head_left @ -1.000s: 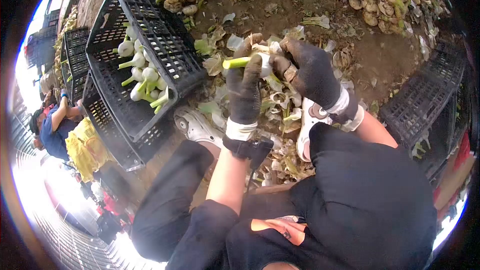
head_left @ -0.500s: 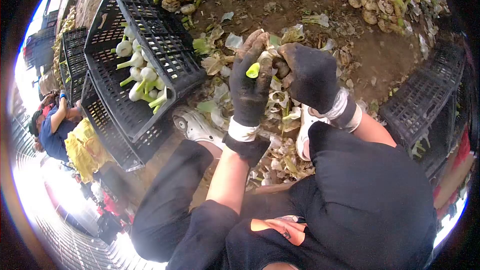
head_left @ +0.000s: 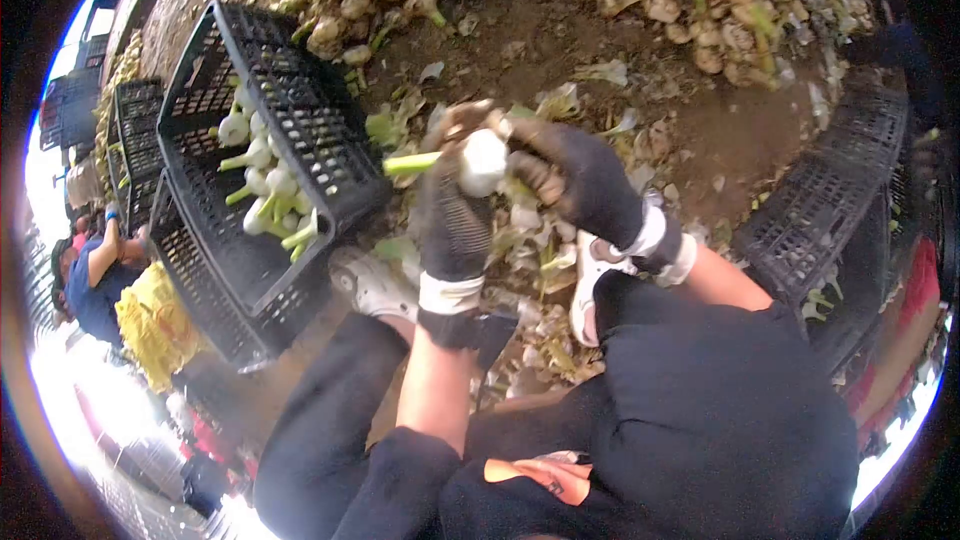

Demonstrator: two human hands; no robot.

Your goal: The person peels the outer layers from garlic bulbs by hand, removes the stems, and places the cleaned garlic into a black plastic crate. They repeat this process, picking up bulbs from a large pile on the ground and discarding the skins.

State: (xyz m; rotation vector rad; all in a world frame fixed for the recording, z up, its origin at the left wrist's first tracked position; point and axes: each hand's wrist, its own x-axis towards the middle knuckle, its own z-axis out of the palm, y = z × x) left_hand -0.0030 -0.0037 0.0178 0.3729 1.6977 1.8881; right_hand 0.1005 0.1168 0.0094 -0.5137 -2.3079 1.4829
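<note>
A white, peeled garlic bulb point(head_left: 483, 162) with a short green stem point(head_left: 412, 164) pointing left is held at the centre. My left hand point(head_left: 458, 200), in a dark dirty glove, is wrapped round it from below and the left. My right hand point(head_left: 575, 168), gloved as well, has its curled fingers close against the bulb's right side; blur hides whether they grip anything. To the left, a black plastic crate point(head_left: 345, 120) stands tilted, with several clean garlic bulbs point(head_left: 262, 172) inside it.
Unpeeled garlic point(head_left: 735, 0) is heaped along the far side. Peeled skins point(head_left: 540, 340) litter the ground between two white shoes point(head_left: 372, 285). More black crates point(head_left: 810, 210) stand at the right. A person in blue point(head_left: 100, 275) is at the far left.
The bulb has turned, so its white side now shows and its stem points left instead of towards the camera. My right hand's fingers have opened slightly beside it. The whole view has shifted a little.
</note>
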